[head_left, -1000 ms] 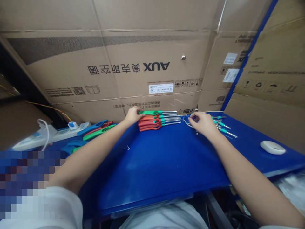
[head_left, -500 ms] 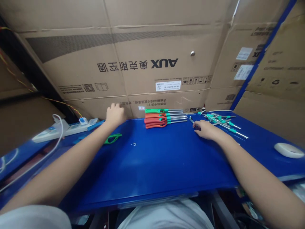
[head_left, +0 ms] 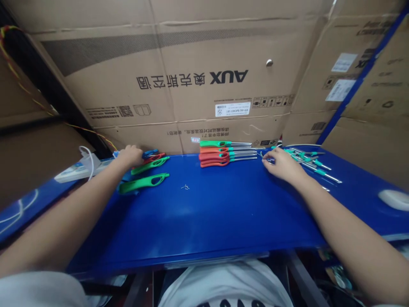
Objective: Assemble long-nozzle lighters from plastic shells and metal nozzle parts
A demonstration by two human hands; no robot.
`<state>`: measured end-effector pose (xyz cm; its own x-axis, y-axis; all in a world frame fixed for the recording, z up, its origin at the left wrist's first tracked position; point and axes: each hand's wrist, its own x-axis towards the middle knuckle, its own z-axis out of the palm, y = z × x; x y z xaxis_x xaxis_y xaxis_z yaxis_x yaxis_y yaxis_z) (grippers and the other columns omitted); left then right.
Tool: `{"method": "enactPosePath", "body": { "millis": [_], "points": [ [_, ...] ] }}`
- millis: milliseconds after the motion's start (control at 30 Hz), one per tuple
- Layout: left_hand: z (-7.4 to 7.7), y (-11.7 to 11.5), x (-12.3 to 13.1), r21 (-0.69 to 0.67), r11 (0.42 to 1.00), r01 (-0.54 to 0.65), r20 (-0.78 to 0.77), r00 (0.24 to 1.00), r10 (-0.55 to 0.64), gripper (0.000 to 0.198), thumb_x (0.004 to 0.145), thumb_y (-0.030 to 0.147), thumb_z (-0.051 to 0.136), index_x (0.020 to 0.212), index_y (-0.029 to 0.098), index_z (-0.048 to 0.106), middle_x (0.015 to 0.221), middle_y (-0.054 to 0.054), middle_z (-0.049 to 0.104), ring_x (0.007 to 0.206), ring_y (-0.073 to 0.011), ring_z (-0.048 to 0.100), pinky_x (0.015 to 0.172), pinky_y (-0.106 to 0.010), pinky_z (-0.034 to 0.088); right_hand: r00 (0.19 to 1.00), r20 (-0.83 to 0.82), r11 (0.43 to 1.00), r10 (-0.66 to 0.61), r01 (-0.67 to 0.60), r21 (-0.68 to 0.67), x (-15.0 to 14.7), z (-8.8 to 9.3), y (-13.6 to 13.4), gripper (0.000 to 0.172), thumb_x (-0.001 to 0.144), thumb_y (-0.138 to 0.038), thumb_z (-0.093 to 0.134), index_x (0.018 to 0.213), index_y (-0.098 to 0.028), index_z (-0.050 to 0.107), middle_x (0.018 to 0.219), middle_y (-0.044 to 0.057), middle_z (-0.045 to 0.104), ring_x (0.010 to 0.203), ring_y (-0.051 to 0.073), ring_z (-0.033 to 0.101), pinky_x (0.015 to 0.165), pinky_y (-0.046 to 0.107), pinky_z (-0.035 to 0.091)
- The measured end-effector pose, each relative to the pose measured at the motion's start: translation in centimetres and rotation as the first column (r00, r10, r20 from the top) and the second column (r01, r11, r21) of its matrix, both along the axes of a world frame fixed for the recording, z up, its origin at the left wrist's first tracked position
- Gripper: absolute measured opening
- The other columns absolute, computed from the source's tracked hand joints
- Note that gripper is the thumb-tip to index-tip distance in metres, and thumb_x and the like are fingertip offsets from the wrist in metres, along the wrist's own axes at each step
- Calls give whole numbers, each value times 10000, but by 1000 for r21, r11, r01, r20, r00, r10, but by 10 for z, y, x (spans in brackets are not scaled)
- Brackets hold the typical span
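Observation:
My left hand (head_left: pixel 129 156) is over the back left of the blue table, beside several loose handles; its fingers are hidden behind the back of the hand. Among those handles are a green one (head_left: pixel 143 182), another green one (head_left: pixel 150 165) and a red one (head_left: pixel 156 157). My right hand (head_left: pixel 277 163) has its fingers closed around a small dark item, too small to name, left of a pile of metal rods with teal fittings (head_left: pixel 315 164). Between the hands lies a stack of lighters with red (head_left: pixel 213 157) and green (head_left: pixel 211 143) handles, their metal rods pointing right.
Cardboard (head_left: pixel 191 51) stands upright behind the blue table (head_left: pixel 204 213). A power strip (head_left: pixel 72 171) with a white cable is at the left. Tiny pale pieces (head_left: pixel 185 187) lie near the middle. A white object (head_left: pixel 394 199) rests at the right.
My left hand has moved left and slightly down, uncovering the loose handles. My right hand remains beside the rods, still closed. The view has shifted a little.

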<state>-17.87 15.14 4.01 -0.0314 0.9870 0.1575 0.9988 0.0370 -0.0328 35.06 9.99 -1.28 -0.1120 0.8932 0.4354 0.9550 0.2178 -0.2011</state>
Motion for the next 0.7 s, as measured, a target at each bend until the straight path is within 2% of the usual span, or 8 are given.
{"method": "enactPosePath", "body": {
  "millis": [133,233,333,400,467,567,633,700],
  "points": [
    [10,-13,18,34,998,-48,-94,994,52,360,823,393,554,1022,128,694,1079,-259,679,1164,-485,567,933,-558,462,990,-130,978,59,-31,207,-10,9,-8,182,876,-275,544,891,-182,700,929,98,655,764,226,602,747,358,491],
    [16,-36,55,64,998,-19,-103,994,26,407,943,391,407,1164,113,606,1082,-235,677,1030,-416,653,846,-476,498,965,-203,944,163,-93,316,-23,16,-16,196,908,-280,513,917,-189,686,864,82,647,697,200,556,736,347,477],
    [14,-77,110,80,982,172,-70,984,-167,384,989,447,353,1147,175,573,1035,-165,687,941,-362,684,780,-425,508,930,-245,929,274,-190,317,-38,16,-24,192,927,-309,521,961,-202,677,870,73,636,677,183,521,730,344,472],
    [5,-108,147,20,937,350,-10,937,-350,343,986,436,381,1149,198,566,1009,-138,688,918,-335,695,782,-408,513,853,-332,911,404,-343,226,-46,13,-28,207,914,-353,572,1030,-214,672,971,76,637,696,170,521,718,337,486],
    [-11,-134,176,-41,874,485,62,874,-482,367,965,385,421,1260,189,519,1117,-154,675,905,-328,704,756,-411,525,696,-478,815,537,-575,78,-51,7,-30,278,885,-393,637,1110,-233,661,1139,83,605,744,152,539,710,319,504],
    [-37,-151,201,-43,779,625,165,774,-612,521,916,251,472,1431,191,412,1277,-178,607,922,-292,712,784,-392,545,486,-624,571,611,-817,-77,-55,0,-30,318,854,-382,708,1132,-232,668,1255,85,515,753,105,526,704,284,499],
    [-52,-149,205,14,713,701,289,680,-674,558,922,244,498,1466,205,380,1327,-168,577,1106,-292,671,921,-395,545,463,-613,486,640,-862,-145,-55,-4,-29,256,858,-349,723,1069,-207,696,1214,73,497,699,70,474,673,261,473],
    [-62,-140,204,85,696,713,398,616,-680,613,914,278,565,1488,228,356,1354,-150,565,1213,-283,620,1016,-411,521,484,-582,449,654,-867,-216,-55,-6,-29,188,874,-337,716,988,-188,713,1168,59,497,663,55,432,638,243,447]
  ]
}}
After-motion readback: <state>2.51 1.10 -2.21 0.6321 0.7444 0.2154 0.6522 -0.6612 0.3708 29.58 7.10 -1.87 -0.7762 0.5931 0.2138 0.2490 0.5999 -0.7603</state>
